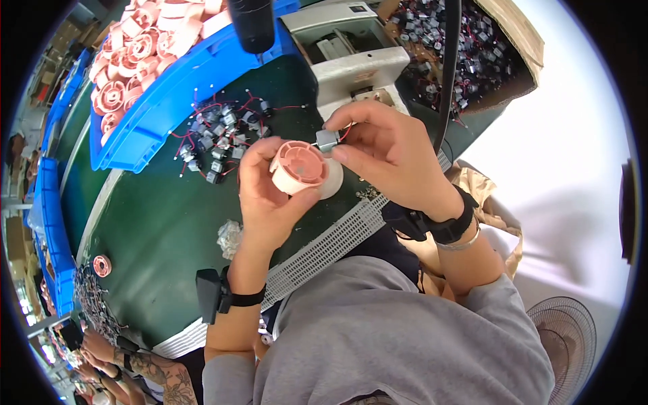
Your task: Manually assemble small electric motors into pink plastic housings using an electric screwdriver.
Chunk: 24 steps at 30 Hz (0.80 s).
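My left hand [264,199] is closed around a round pink plastic housing [299,164], its open, ribbed side facing up. Between the thumb and fingers of my right hand [398,152] is a small silver-grey motor [328,140] with a red wire. The motor is right by the upper right rim of the housing; whether they touch I cannot tell. Part of a white round piece [332,179] shows behind the housing. Beyond my left hand, a pile of similar small motors [219,138] with red wires lies on the green table [162,223].
A blue crate [145,138] full of pink housings [145,44] stands far left. A pale metal machine [358,67] sits ahead, beside a black hanging tool [252,27]. At far right is a cardboard box [520,74] of motors. Another person's tattooed arm [158,374] shows lower left.
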Each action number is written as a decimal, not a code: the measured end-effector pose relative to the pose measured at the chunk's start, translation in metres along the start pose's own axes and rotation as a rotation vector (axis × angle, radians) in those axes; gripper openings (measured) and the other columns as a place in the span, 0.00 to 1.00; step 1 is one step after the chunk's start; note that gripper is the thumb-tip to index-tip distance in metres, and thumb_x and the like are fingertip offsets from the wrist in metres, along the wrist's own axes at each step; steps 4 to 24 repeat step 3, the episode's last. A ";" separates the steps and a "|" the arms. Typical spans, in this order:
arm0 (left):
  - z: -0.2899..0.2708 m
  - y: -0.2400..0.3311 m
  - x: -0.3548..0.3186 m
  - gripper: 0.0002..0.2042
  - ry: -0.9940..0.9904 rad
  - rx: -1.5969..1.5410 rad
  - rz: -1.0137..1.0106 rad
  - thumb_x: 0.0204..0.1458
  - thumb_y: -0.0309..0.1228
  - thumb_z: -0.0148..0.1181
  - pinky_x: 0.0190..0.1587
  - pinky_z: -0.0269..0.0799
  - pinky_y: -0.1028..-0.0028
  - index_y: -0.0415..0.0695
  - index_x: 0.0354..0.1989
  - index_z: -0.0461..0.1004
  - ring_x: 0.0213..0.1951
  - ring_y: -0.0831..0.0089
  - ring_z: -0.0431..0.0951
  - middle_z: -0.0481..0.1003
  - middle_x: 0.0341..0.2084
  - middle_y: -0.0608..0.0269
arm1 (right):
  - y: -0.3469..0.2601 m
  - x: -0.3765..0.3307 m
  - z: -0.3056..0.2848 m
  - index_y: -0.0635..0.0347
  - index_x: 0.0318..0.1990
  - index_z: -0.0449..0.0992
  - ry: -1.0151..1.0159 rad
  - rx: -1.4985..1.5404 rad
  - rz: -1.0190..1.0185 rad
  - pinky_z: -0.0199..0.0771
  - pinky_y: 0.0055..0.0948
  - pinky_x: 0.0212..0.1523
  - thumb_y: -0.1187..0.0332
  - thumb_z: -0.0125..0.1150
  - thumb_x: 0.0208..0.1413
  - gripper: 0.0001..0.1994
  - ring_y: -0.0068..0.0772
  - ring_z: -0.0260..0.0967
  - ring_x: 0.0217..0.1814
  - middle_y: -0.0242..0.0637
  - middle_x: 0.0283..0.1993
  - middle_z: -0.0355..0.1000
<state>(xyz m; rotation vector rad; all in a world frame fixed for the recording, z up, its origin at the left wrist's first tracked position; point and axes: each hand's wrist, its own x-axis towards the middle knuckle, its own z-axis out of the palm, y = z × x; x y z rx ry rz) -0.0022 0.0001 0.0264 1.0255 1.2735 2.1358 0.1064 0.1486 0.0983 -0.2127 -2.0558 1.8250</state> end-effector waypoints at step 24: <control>-0.009 -0.015 0.007 0.39 -0.306 0.757 0.120 0.42 0.24 0.66 0.59 0.59 0.62 0.46 0.62 0.50 0.56 0.56 0.66 0.61 0.57 0.58 | 0.009 -0.004 -0.013 0.67 0.47 0.68 0.001 -0.060 0.019 0.69 0.17 0.42 0.81 0.56 0.53 0.13 0.22 0.68 0.42 0.35 0.48 0.66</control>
